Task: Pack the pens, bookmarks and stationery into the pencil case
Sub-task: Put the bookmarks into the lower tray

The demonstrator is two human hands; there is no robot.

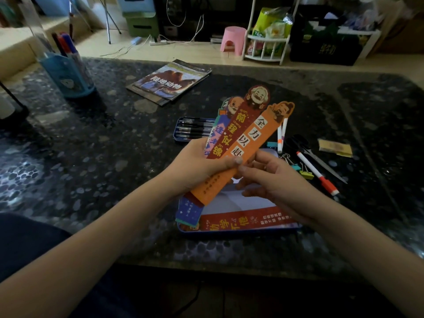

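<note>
My left hand (pixel 202 166) grips a fan of bookmarks (pixel 245 131), orange, red and purple, held up over the open blue tin pencil case (pixel 238 230). My right hand (pixel 275 180) touches the orange bookmark's lower edge with thumb and fingertips, its fingers loosely spread below the fan. One red bookmark (pixel 247 222) lies flat in the near half of the case. The far half of the case (pixel 183 130) holds several black pens. On the table to the right lie white markers (pixel 281 136), a red-capped marker (pixel 316 173), scissors (pixel 307 149) and binder clips (pixel 300 168).
A booklet (pixel 169 82) lies at the far centre of the dark speckled table (pixel 91 157). A blue pen holder (pixel 68 74) with pens stands far left. A yellow paper scrap (pixel 335 148) sits right of the scissors. The near table edge runs just below the case.
</note>
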